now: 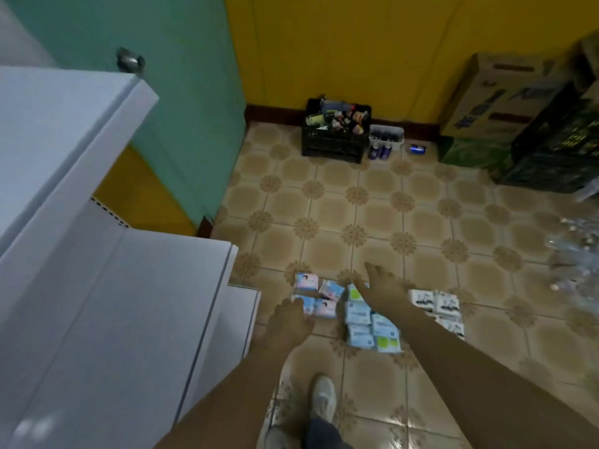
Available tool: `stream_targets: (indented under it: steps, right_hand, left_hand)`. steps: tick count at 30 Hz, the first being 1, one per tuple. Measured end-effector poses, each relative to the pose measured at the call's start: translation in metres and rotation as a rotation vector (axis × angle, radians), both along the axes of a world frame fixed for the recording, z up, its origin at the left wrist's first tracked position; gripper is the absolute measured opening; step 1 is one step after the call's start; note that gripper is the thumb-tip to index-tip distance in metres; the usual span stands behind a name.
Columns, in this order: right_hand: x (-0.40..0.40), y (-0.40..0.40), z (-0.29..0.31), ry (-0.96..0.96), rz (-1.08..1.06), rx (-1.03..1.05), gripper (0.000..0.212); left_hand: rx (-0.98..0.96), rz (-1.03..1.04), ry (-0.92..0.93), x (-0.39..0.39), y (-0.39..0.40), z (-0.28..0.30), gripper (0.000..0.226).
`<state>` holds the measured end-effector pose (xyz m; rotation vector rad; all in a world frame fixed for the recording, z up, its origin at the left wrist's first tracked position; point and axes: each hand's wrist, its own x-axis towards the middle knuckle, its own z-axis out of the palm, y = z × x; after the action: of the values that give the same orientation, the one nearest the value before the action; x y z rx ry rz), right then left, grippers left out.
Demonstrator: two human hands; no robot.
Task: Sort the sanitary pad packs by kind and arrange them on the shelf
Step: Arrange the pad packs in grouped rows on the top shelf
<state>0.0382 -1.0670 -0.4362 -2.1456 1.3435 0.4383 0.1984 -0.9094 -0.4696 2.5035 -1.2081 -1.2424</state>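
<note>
While the packs lie sorted on the tiled floor in three groups, none has yet reached the white shelf, which stands at about nine o'clock from them. Nearest the shelf sit the pink-and-blue packs, four in a loose square; at three o'clock from those, the pale blue packs form a tight block of two columns; further toward three o'clock lie the black-and-white packs, partly cut off by the right forearm. The left hand hovers over the pink-and-blue group's near corner, fingers fairly straight and holding nothing, though blur hides whether it touches a pack. The right hand reaches over the top of the pale blue block, fingers spread wide and empty. A sensible way to take this step, I judge, is to gather one kind at a time: bring both palms in from opposite sides of a group, squeeze the soft packs together so none slips, lift them as a stack, and set them on one shelf board with the printed faces all the same way. Mixing groups in one lift would undo the sorting. Toward twelve o'clock, by the yellow wall, stand a black crate of small goods and, at about two o'clock, cardboard boxes.
</note>
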Motion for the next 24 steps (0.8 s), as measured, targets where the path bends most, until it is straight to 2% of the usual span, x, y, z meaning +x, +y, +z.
stream_targets:
  steps: [2,6,10,14,18,22,24]
  right_hand:
    - [-0.003,-0.008,-0.036,0.028,0.054,0.022,0.067]
    - [-0.003,-0.022,-0.116,0.037,0.012,0.091,0.066]
    - [0.001,-0.028,-0.215,-0.014,-0.055,0.143,0.065]
    - [0.001,-0.032,-0.333,-0.077,-0.192,0.222,0.065]
    - [-0.003,-0.036,-0.459,-0.122,-0.308,0.210,0.068]
    - [0.004,-0.031,-0.579,-0.088,-0.222,0.173,0.071]
    - [0.011,-0.030,-0.635,-0.014,-0.100,0.157,0.084]
  left_hand:
    - [0.049,0.014,-0.027,0.002,-0.006,-0.032,0.053]
    - [0.113,0.086,-0.059,0.003,-0.025,-0.100,0.045]
    - [0.219,0.074,-0.038,-0.012,-0.049,-0.187,0.057]
    - [0.225,0.029,-0.095,-0.011,-0.059,-0.307,0.055]
    - [0.261,-0.015,-0.211,0.001,-0.073,-0.441,0.061]
    - [0.204,-0.145,-0.311,0.013,-0.096,-0.559,0.069]
    - [0.170,-0.256,-0.390,0.024,-0.107,-0.612,0.070]
